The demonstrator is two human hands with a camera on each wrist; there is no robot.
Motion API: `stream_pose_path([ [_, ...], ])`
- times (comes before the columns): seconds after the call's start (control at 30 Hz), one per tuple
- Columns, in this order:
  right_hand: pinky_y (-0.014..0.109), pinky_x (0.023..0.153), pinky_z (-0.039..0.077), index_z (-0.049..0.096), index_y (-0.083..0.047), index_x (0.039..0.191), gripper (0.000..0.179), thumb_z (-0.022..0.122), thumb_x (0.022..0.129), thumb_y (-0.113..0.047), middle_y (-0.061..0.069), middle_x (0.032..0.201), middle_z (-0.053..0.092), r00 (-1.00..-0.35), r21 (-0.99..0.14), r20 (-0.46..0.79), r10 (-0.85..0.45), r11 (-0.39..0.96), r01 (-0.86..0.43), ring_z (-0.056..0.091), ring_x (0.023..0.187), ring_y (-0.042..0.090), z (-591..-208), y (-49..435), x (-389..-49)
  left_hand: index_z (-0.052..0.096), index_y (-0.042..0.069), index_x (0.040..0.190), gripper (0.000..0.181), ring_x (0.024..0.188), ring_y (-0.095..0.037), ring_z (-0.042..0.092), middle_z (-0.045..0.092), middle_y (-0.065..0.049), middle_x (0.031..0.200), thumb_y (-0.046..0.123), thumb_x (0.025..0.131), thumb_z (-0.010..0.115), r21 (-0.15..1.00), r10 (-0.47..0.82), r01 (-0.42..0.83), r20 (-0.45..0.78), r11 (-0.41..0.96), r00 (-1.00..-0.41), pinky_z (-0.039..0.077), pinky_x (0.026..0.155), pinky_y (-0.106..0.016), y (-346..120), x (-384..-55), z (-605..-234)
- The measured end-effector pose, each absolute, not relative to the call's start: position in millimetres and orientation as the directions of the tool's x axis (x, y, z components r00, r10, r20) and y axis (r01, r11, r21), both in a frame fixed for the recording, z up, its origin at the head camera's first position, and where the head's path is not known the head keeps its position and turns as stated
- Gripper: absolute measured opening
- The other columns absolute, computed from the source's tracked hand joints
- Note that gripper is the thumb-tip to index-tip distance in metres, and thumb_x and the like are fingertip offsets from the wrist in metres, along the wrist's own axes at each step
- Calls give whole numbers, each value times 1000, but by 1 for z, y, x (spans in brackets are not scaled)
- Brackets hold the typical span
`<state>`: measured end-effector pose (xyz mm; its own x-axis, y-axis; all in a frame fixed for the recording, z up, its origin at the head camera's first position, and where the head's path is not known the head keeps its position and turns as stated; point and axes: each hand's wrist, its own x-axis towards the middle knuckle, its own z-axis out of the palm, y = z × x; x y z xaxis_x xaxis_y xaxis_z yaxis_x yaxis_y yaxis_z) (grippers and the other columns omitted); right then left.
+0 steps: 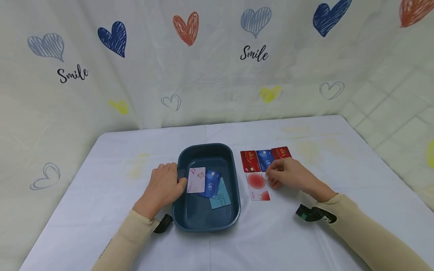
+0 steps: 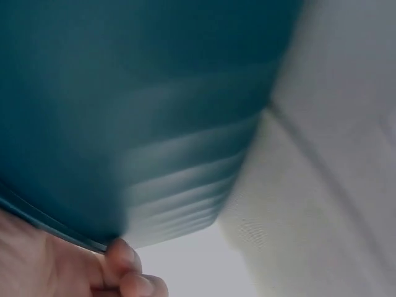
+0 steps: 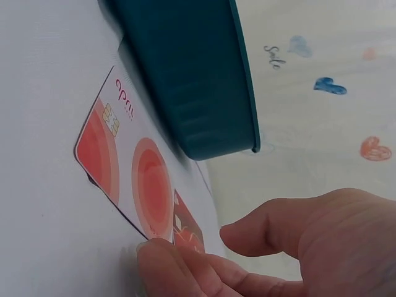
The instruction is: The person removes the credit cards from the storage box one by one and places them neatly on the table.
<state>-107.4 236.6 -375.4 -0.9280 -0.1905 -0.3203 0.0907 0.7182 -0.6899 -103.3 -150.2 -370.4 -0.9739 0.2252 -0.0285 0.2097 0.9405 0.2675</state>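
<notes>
April card, right there on the desk, just right of the tray, its top edge close under a red card and a blue card. The right hand is at it: fingers relaxed, tips at the card's edge, thumb clear, so no pinch. The best touch here, I'd say, is light and level, nudging it square without riding onto its neighbours. That row ends in a second red card, sitting a little askew. And across on the other side, the left hand grasps the tray's rim; a gentle, even hold should keep it steady. Inside, overlapping: a pink card, another blue card and a teal card.
</notes>
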Motion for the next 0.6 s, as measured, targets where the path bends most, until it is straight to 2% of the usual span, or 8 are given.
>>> stream_pose_path([
  [0.3, 31, 78, 62, 70, 0, 115, 30, 63, 99, -25, 8, 92, 76, -925, -710, -315, -213, 699, 81, 74, 73, 14, -378, 235, -108, 53, 3, 91, 18, 80, -26, 42, 47, -8, 79, 21, 94, 52, 322, 215, 209, 17, 923, -977, 31, 77, -39, -152, -101, -379],
  [0.6, 31, 76, 62, 70, 0, 114, 30, 64, 99, -25, 7, 92, 76, -928, -713, -306, -213, 697, 75, 74, 74, 14, -379, 235, -107, 52, 4, 89, 15, 81, -26, 42, 48, -9, 79, 19, 93, 51, 339, 223, 225, 45, 913, -974, 31, 77, -40, -152, -102, -381],
])
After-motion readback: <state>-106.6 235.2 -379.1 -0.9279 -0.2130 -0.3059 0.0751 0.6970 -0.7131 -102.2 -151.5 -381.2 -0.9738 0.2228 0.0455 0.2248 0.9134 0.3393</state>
